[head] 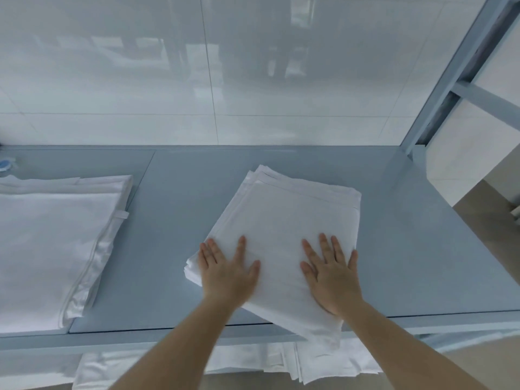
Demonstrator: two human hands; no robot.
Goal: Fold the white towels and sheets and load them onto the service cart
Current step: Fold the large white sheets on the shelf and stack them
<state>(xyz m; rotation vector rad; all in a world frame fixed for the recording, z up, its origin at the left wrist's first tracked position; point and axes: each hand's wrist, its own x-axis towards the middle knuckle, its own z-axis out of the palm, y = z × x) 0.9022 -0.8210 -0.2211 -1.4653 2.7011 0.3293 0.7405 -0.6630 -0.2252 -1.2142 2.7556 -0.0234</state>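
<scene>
Nearby, at the counter's (pixel 180 192) left edge, a second folded white sheet (pixel 53 237) lies well apart. Folded white towel (pixel 281 220), layered square, sits skewed mid-counter, its near corner overhanging the front edge. Left hand (pixel 228 274) and right hand (pixel 332 277) press flat on it, fingers spread. Bare counter toward the right edge; more white linen (pixel 323 361) below.

A pale blue-grey counter (pixel 394 249) runs along a glossy white tiled wall (pixel 140 66); a blue-grey metal frame (pixel 450 80) rises at its far right corner, beige floor (pixel 484 220) beyond
</scene>
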